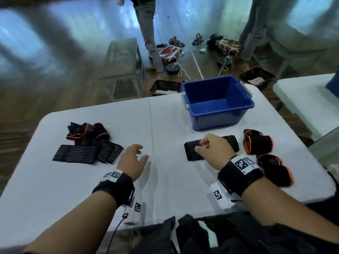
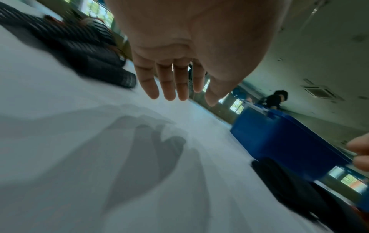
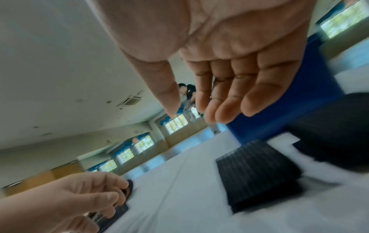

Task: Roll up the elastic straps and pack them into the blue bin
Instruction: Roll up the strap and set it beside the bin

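The blue bin (image 1: pixel 218 120) stands empty at the table's far middle-right. A flat black ribbed strap (image 1: pixel 192 153) lies in front of it. My right hand (image 1: pixel 200 146) hovers just over that strap (image 3: pixel 257 170), fingers relaxed and holding nothing. A loose pile of black and orange-edged straps (image 1: pixel 88 143) lies on the left. My left hand (image 1: pixel 141 153) hangs open above bare table just right of the pile (image 2: pixel 79 47), fingers straight (image 2: pixel 169 88). Two rolled orange-edged straps (image 1: pixel 256 142) (image 1: pixel 273 169) sit to the right of my right wrist.
The white table (image 1: pixel 165 180) has a centre seam. Dark fabric (image 1: pixel 201 235) lies at its near edge. Beyond the far edge are black baskets (image 1: pixel 165 87), a chair (image 1: pixel 124 59) and two standing people's legs. A second white table (image 1: pixel 308 99) stands to the right.
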`<state>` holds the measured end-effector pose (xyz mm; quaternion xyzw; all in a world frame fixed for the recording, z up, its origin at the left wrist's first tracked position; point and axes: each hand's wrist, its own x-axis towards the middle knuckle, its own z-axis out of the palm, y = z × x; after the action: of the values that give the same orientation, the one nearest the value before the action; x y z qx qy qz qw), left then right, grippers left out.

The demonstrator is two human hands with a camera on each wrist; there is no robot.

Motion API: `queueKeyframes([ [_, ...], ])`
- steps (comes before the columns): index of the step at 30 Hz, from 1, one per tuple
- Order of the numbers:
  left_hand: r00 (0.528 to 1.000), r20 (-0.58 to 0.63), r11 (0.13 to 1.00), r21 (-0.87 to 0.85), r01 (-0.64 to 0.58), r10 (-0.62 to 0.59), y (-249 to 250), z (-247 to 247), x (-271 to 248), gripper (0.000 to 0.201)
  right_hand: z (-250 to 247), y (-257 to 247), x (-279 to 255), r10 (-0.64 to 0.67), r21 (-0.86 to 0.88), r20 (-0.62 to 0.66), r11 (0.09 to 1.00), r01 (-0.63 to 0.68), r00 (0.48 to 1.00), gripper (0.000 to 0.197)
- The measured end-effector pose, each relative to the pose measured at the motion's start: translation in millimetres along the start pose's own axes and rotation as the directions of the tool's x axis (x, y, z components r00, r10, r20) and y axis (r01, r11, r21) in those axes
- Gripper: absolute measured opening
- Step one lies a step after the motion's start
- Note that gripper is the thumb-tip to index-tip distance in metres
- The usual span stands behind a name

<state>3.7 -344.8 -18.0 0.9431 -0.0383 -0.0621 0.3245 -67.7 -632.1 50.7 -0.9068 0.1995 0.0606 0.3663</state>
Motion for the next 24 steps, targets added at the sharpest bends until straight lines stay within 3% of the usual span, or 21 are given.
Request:
queueKeyframes([
  [5,0.983,-0.113,0.988,0.04,0.15,-0.145,-77.0,-65.8,-9.6,0.034,74.6,-72.6,5.1,-0.136,-0.037,0.196,0.989,0.146,0.971,0.022],
  [9,0.947,-0.185,0.964,-0.011,0.264,-0.262,-132.2,-108.6,-13.0,0.032,120.5,-118.0,8.1,-0.213,-0.042,0.278,0.972,0.233,0.937,0.02],
  [16,0.9,-0.244,0.931,-0.044,0.361,-0.361,-201.8,-157.9,13.0,0.031,174.5,-174.2,21.0,-0.27,-0.124,0.285,0.941,0.314,0.92,0.014],
  [24,0.894,-0.252,0.928,-0.064,0.366,-0.37,-250.1,-180.8,63.2,0.034,213.1,-207.0,34.4,-0.205,-0.246,0.291,0.928,0.28,0.935,0.008],
])
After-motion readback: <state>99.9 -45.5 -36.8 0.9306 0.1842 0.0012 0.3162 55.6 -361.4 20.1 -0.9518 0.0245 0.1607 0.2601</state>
